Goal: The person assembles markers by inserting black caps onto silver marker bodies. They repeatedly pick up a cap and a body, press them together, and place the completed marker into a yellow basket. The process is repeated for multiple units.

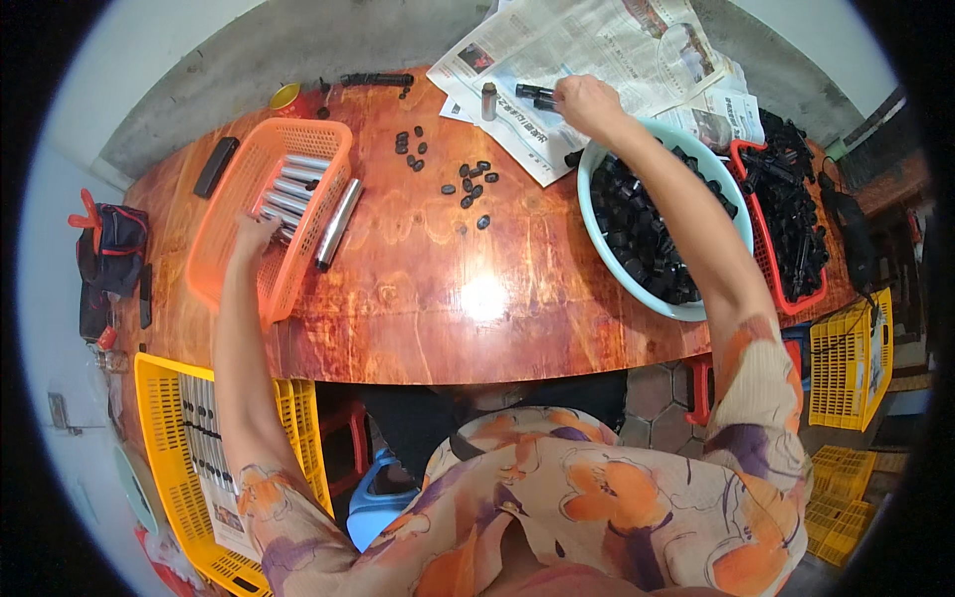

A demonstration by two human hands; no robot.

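My left hand (261, 231) is inside the orange plastic basket (336, 139), its fingers closed at the end of a silver tube (286, 203). Several more such tubes with dark ends lie side by side there. Another silver tube (339, 225) rests on the table against the basket's right side. Far to the right, over the newspaper (537, 45), my right hand (589, 104) grips black cylindrical parts (534, 92) that stick out to the left of the fingers. A small brownish cylinder (488, 100) stands upright on the paper nearby.
A pale blue basin (609, 249) of black caps stands under my right forearm, beside a red basket (786, 306) of black parts. Small black rings (467, 186) are scattered mid-table. A black case (216, 167) lies at left. Yellow crates (164, 438) stand below the table edge.
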